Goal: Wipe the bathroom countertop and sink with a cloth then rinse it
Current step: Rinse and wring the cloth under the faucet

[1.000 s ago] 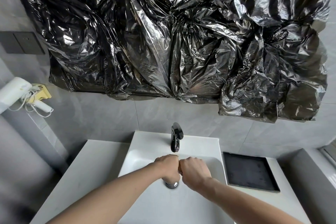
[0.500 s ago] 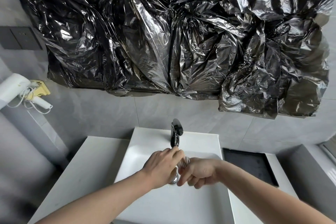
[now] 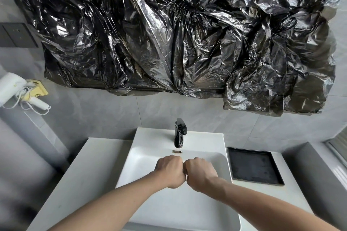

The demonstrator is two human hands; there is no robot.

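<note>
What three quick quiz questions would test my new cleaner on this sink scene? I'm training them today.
1. True or false: both hands, left hand and right hand, are closed fists held together over the sink.
2. The black tray sits on which side of the sink? A) left B) right C) inside it
3. Fill in: the black ____ stands behind the hands.

Key: 1 true; 2 B; 3 faucet. Whether the fists hold a cloth cannot be seen.
</note>
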